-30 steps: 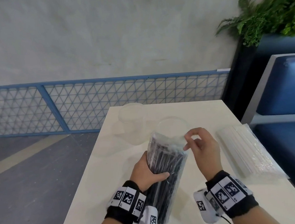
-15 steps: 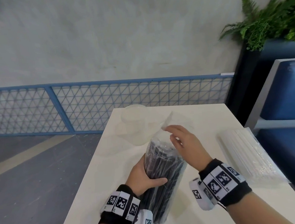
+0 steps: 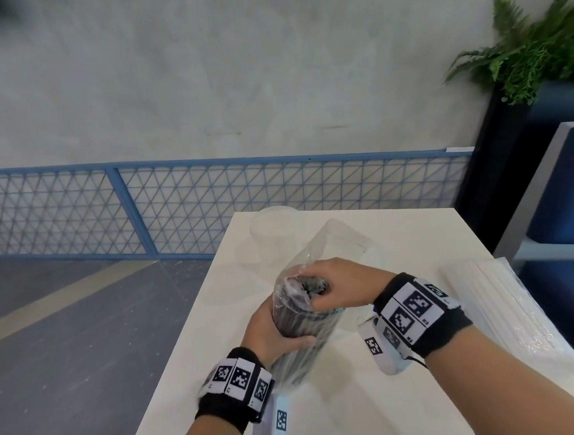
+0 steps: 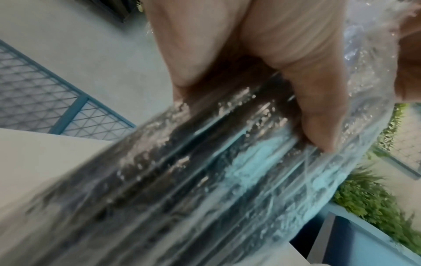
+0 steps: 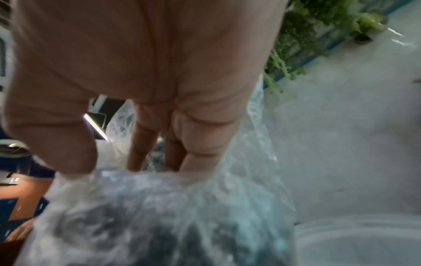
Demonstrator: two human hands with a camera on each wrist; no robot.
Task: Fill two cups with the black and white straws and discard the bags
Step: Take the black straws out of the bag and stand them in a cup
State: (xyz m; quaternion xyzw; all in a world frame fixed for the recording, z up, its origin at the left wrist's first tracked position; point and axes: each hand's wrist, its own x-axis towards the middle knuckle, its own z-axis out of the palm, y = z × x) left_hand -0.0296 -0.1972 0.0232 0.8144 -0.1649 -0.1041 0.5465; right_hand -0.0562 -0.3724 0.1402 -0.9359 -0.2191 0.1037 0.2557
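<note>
A white table (image 3: 379,399) is seen set against a blue mesh railing (image 3: 181,205), with a potted fern (image 3: 533,50) at the far right. On the table's right side a sealed bag of white straws (image 3: 492,307) is laid flat, untouched and well apart from both hands. Two clear cups are noted at the far end: the far cup (image 3: 274,232) stands upright near the table's far edge, and the near cup (image 3: 360,246) is largely hidden behind loose plastic. The bag of black straws (image 3: 301,326) is held tilted above the table centre, its open mouth turned away from the person. The left hand (image 3: 270,332) is wrapped round the middle of this bag, thumb pressed across the front. The right hand (image 3: 339,288) is placed at the bag's mouth, fingers (image 5: 141,144) curled down into the opening onto the straw ends; whether the straws themselves are gripped cannot be told.
</note>
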